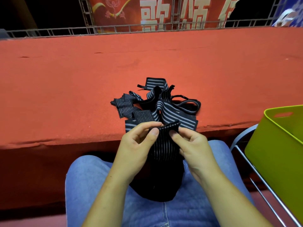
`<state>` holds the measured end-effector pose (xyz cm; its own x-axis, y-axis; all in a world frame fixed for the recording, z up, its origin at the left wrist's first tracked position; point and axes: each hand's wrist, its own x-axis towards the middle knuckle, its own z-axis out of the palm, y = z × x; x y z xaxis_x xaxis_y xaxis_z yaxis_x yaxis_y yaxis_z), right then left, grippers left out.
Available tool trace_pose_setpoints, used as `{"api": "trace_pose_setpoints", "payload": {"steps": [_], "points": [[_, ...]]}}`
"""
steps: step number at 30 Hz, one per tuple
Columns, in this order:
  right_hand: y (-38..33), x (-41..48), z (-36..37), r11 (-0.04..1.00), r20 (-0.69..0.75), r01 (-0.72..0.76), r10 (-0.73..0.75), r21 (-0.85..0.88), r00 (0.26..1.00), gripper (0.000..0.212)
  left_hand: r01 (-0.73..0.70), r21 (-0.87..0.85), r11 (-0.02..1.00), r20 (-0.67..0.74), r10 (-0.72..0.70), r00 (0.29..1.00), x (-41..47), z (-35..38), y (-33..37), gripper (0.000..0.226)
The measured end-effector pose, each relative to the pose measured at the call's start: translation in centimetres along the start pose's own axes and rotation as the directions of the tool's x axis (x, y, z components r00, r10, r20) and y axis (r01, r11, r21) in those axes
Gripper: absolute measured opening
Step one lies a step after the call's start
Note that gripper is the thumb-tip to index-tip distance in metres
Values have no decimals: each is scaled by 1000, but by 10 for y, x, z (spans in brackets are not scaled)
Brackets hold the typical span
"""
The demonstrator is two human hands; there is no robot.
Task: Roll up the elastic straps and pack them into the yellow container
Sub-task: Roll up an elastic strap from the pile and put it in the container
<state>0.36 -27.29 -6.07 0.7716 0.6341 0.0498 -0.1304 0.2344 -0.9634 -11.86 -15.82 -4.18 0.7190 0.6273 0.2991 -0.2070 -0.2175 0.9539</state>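
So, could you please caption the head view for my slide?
Left hand and right hand pinch a black grey-striped elastic strap near the tangled strap pile; yellow plastic container at right.

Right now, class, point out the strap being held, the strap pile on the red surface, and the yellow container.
held strap (164,145): head view, its striped middle.
strap pile (165,110): head view, a wide striped band.
yellow container (275,154): head view, its outer wall.

Black grey-striped elastic straps lie in a tangled heap on the red surface, one strap hanging off its edge, the yellow container standing apart at right.
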Motion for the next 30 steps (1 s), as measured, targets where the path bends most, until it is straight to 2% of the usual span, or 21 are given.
{"api": "trace_pose_setpoints", "payload": {"steps": [8, 14, 20, 24, 30], "points": [[13, -4, 0, 993, 6, -61, 61, 100, 998, 28, 75, 21, 997, -16, -74, 997, -9, 1, -18, 22], [16, -4, -3, 986, 33, -87, 83, 140, 996, 24, 68, 38, 997, -47, -66, 997, -9, -1, -21, 29], [14, -3, -3, 978, 96, -152, 139, 140, 986, 44, 59, 59, 996, -123, -52, 991, -9, -1, -23, 28], [16, -4, -3, 994, 115, -100, 93, 53, 989, 27, 52, -2, 999, -128, -51, 990, -8, 0, -21, 32], [17, -4, -5, 999, 46, -53, 53, -7, 998, 19, 97, -54, 994, -122, -103, 987, -8, -1, -21, 39]]}}
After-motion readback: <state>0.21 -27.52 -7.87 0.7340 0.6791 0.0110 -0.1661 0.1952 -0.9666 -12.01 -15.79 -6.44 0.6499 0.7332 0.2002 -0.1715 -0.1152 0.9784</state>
